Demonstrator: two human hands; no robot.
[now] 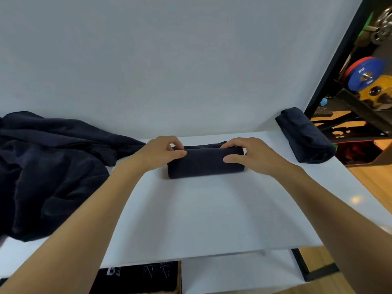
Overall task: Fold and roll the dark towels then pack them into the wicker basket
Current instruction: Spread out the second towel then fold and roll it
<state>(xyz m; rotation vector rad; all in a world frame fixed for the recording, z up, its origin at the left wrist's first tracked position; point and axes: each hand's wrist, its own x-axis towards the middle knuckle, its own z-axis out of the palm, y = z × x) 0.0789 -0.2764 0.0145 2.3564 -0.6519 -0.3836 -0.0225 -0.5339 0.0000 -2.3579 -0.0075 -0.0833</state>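
table (201, 209) rear: left hand (161, 153), right hand (250, 155) grip roll (205, 164).

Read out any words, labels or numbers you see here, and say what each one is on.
"B3" or similar, blurred white marks: on the dark object at the bottom edge of the view.
White scribbles beside them: unreadable.
Blue weight plate: white print, too small to read.
Rolled towel: no text.
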